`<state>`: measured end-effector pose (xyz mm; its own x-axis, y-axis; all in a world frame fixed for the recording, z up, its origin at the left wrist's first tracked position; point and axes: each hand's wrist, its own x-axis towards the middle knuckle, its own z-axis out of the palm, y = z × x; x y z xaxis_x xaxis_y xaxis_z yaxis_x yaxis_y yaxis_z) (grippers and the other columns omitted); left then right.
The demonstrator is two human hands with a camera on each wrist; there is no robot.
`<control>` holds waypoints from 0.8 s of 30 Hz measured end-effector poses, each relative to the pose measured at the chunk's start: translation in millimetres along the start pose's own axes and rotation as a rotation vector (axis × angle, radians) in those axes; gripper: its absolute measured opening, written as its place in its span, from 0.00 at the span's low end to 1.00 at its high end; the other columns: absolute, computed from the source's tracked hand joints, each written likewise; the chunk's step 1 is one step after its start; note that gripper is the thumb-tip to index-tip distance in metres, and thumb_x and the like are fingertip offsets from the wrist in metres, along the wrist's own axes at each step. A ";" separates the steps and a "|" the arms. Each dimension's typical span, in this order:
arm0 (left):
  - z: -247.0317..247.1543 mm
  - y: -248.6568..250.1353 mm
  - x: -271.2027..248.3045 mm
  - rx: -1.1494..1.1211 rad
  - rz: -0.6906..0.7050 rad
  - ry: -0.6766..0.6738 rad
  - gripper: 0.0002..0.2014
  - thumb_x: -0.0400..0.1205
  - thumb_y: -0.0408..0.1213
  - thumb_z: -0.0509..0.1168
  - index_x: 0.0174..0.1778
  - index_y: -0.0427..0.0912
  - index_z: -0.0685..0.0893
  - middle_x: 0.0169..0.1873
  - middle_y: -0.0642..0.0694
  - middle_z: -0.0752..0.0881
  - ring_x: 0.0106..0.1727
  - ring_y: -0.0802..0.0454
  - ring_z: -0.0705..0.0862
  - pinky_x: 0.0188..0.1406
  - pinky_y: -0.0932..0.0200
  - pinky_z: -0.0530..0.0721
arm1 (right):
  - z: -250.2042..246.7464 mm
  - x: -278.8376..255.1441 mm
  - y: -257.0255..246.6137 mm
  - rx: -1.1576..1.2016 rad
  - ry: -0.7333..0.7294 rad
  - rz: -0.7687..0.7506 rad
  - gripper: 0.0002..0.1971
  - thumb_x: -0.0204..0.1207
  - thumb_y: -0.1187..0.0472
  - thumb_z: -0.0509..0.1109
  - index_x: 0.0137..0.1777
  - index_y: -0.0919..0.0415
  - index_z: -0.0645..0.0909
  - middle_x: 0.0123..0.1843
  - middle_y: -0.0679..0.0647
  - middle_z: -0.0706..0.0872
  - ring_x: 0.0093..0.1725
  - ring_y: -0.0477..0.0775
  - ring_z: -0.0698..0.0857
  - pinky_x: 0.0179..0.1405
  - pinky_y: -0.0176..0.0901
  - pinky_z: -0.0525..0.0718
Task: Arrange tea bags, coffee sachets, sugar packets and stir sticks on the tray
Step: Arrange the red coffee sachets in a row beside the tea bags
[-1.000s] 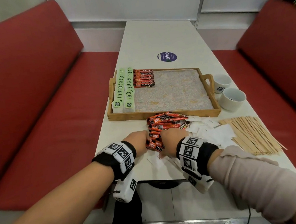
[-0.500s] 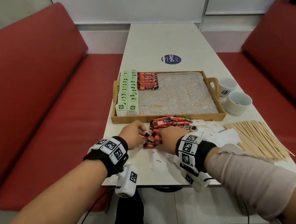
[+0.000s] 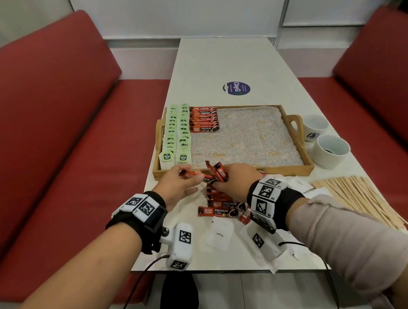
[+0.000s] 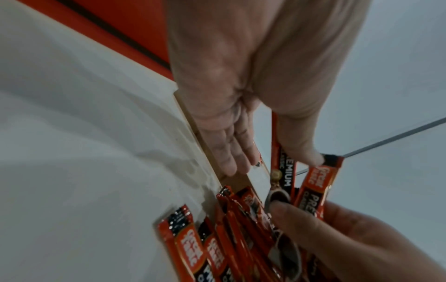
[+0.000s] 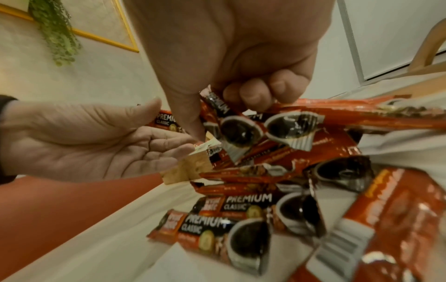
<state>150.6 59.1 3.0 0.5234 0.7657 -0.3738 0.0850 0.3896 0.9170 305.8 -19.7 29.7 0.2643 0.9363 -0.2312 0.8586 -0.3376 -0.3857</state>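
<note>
A wooden tray holds two rows of green tea bags at its left and a short row of red coffee sachets beside them. Just in front of the tray's near rim, my right hand grips a fanned bunch of coffee sachets. My left hand is beside it, palm up, and pinches one sachet under the thumb. More sachets lie loose on the table below the hands. A white sugar packet lies nearer me, and wooden stir sticks are spread at the right.
Two white cups stand right of the tray by its handle. More white packets lie partly hidden behind my right wrist. Red bench seats flank the narrow white table. A round blue sticker lies beyond the tray.
Both hands have risen from the sachet pile toward the tray's near rim. The right hand has lifted a bunch of sachets, and the left now holds a single one.
</note>
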 end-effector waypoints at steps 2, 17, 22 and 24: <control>3.1 0.4 0.9 -0.019 0.002 -0.061 0.19 0.81 0.35 0.66 0.68 0.42 0.74 0.61 0.41 0.83 0.62 0.48 0.83 0.54 0.57 0.84 | -0.6 5.2 0.8 0.040 0.006 0.000 0.09 0.75 0.45 0.67 0.47 0.49 0.81 0.40 0.49 0.85 0.41 0.53 0.85 0.40 0.42 0.82; 20.5 31.1 35.8 -0.168 0.148 0.144 0.12 0.89 0.37 0.53 0.47 0.41 0.82 0.28 0.48 0.73 0.35 0.53 0.79 0.42 0.57 0.82 | -25.3 36.8 8.6 0.331 0.109 0.015 0.11 0.76 0.48 0.69 0.38 0.54 0.78 0.33 0.49 0.84 0.36 0.51 0.84 0.36 0.43 0.81; 32.7 39.9 32.8 -0.074 -0.010 -0.133 0.15 0.89 0.43 0.50 0.59 0.44 0.80 0.52 0.42 0.86 0.51 0.47 0.86 0.45 0.54 0.85 | -37.6 46.0 -3.9 0.482 0.121 -0.060 0.09 0.76 0.50 0.70 0.48 0.54 0.84 0.41 0.50 0.88 0.41 0.49 0.86 0.40 0.39 0.81; 35.4 43.6 33.6 -0.138 -0.058 -0.187 0.18 0.89 0.46 0.48 0.66 0.42 0.77 0.59 0.38 0.85 0.56 0.43 0.86 0.51 0.47 0.86 | -40.0 50.6 -8.6 0.470 0.113 -0.089 0.12 0.78 0.49 0.68 0.52 0.56 0.84 0.46 0.54 0.89 0.46 0.52 0.86 0.47 0.43 0.83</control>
<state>201.9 83.7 35.4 0.6703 0.6364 -0.3817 0.0100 0.5065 0.8622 329.4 34.4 57.0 0.2673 0.9593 -0.0913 0.5959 -0.2389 -0.7667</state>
